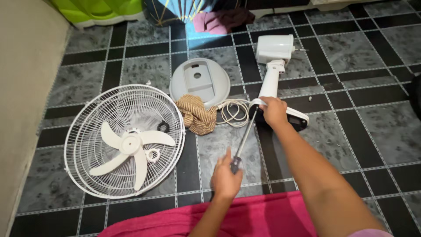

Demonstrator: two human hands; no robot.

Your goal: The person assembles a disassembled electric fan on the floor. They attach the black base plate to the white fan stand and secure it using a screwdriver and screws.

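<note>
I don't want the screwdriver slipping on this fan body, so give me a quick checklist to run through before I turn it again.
1. Left hand grips the screwdriver handle: ok, fingers wrap the dark handle.
2. Right hand steadies the fan body: ok, it presses on the lower end of the white neck.
3. Tip seated in the screw: cannot tell, the tip is hidden at the right hand.
4. Power cord out of the way: not ok, its coil lies right beside the work spot.
5. Grille with blades clear of the arms: ok, it lies flat to the left, apart.
6. Striped cloth clear of the shaft: ok, it sits left of the cord.
</note>
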